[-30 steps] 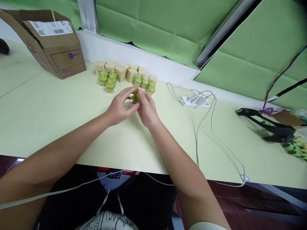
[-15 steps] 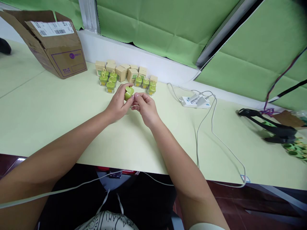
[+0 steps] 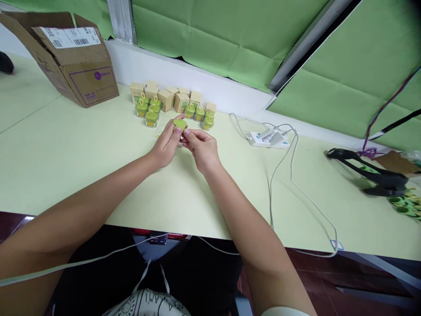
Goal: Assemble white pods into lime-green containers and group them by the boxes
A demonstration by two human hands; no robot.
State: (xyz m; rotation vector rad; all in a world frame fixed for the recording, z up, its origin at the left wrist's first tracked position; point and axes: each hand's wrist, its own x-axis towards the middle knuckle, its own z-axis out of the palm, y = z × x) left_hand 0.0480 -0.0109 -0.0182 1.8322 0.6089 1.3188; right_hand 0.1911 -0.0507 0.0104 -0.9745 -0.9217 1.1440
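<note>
My left hand is closed around a small green lid, its smooth face tilted up towards me. My right hand meets it from the right, thumb and fingers pinched together at the lid's edge. What sits between those right fingertips is too small and covered to make out. Partly hidden behind my left hand, a clear container shows on the table. Beyond my hands stand several small clear jars with green lids and loops, one group on the left and another on the right.
Several small tan boxes line the wall behind the jars. An open cardboard carton stands at the back left. Right of my hands lies a white power strip with trailing cables. A black strap-like object and green pieces lie far right.
The green lid has turned in my left hand, so its flat face now shows. My right fingers have closed in on its edge. A clear container behind my left hand has come into view.
</note>
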